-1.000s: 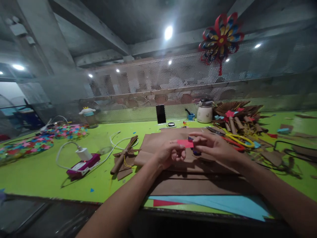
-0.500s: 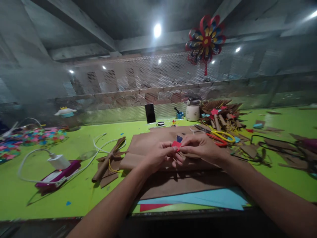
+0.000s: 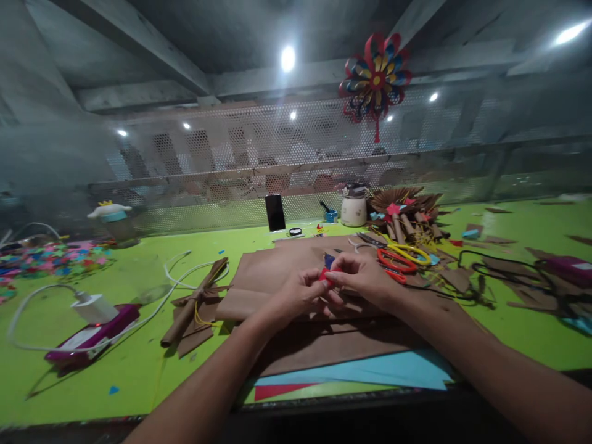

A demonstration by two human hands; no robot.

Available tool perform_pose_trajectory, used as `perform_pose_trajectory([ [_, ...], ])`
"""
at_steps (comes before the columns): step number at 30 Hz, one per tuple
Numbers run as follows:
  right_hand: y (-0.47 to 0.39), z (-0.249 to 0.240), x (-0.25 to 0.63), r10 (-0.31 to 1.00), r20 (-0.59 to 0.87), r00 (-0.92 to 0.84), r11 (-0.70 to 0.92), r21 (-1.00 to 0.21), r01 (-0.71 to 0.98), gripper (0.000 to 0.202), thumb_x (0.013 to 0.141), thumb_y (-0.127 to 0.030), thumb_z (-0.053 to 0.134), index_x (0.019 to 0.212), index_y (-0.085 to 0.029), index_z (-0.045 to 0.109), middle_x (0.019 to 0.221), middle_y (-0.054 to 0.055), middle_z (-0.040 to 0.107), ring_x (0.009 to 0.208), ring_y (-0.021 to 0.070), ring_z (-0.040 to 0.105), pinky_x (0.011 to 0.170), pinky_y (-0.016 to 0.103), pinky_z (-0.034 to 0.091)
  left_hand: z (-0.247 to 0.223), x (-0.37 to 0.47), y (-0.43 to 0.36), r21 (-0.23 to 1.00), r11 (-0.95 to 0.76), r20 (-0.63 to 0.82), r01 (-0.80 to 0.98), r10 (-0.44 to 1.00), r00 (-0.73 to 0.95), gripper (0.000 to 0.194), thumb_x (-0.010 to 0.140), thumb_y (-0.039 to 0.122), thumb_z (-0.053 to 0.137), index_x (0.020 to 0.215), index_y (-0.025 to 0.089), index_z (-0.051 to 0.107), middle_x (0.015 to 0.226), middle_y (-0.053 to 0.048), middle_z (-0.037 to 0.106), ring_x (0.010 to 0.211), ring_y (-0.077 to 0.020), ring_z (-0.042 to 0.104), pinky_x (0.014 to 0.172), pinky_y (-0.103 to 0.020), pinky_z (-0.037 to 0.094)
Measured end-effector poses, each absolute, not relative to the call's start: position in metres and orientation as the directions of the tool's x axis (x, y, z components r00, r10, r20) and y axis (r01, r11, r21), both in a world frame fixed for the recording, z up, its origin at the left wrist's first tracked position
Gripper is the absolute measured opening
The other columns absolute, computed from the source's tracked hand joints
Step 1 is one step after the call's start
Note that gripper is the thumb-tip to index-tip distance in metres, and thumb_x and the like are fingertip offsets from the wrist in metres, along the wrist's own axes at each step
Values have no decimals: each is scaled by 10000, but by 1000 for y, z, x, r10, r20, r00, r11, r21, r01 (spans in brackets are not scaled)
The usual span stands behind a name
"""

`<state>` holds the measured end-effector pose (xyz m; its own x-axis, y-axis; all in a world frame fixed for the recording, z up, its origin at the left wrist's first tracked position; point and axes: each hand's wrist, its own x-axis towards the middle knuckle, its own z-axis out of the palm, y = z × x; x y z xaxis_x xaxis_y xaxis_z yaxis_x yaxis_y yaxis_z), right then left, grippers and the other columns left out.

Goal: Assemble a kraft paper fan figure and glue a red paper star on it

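Observation:
Between both hands is a small piece of red paper (image 3: pixel 323 273), partly covered by my fingers. My left hand (image 3: pixel 303 293) pinches it from the left, while the thumb and fingers of my right hand (image 3: pixel 363 280) close on its right side. Both hands hover over stacked sheets of brown paper (image 3: pixel 263 274). A small dark blue piece (image 3: pixel 329 260) shows just behind the fingertips. Red-handled scissors (image 3: pixel 396 265) and yellow-handled scissors (image 3: pixel 411 251) lie right of my right hand. Blue paper sheets (image 3: pixel 370 369) stick out from beneath the brown stack near the table's front edge.
A purple power strip (image 3: pixel 106 336) with a white charger and cable lies left, near a rolled brown paper piece (image 3: pixel 194 305). Behind stand a phone (image 3: pixel 275 213), a white jug (image 3: pixel 354 208) and fan-shaped brown paper pieces (image 3: pixel 407 213). Colourful paper stars (image 3: pixel 69 258) cover the far left.
The red paper, flat and more visible before, now looks folded and more covered, with my right fingers closer over it. The whole view has shifted slightly.

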<state>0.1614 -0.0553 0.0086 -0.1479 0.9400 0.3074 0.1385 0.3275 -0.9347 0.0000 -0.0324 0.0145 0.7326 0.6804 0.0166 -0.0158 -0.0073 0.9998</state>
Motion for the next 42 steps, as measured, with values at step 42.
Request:
perform_pose_trajectory([
  [42, -48, 5, 170, 958, 107, -265, 103, -994, -31, 274, 643, -363, 678, 735, -122, 587, 540, -19, 562, 467, 62, 469, 457, 194, 314, 10, -4, -25, 990, 99, -1, -98, 708, 706, 243, 715, 279, 634, 868, 96, 587, 819, -105, 650, 699, -136, 606, 596, -218, 470],
])
